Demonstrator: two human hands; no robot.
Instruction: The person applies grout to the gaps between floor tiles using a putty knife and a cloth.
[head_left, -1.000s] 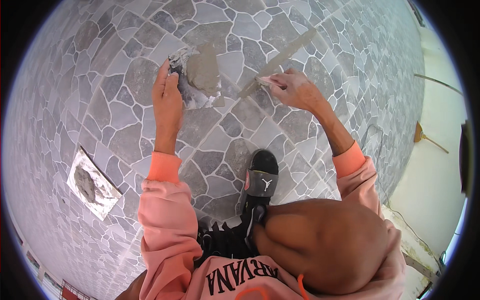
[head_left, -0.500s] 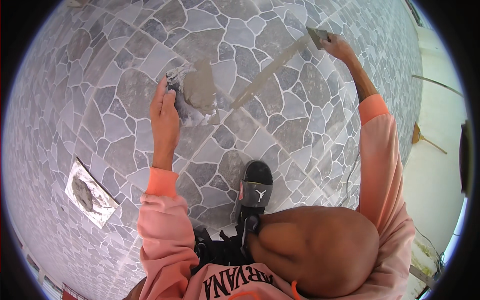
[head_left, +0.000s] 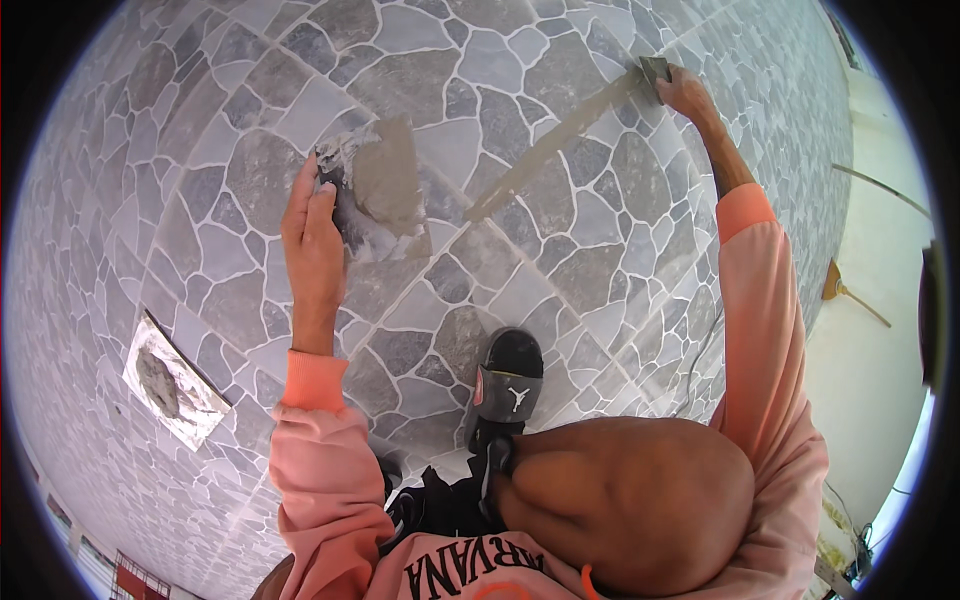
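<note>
My left hand is closed round the dark handle of a trowel, whose flat blade carries a thick patch of grey-brown grout. My right hand grips a small flat scraper at the far right, its edge against the tiled floor. From that edge a wet grout strip runs diagonally back along a tile joint and stops near the trowel. Grey stone-patterned tiles with pale lines lie beneath both hands.
On the left a white board bears a heap of grout. My sandalled foot and bent knee are close below. A thin cable, a broom and a pale wall are at the right.
My right hand and the scraper have moved a little right along the joint, and the grout strip reaches farther. The trowel in my left hand has shifted slightly left.
</note>
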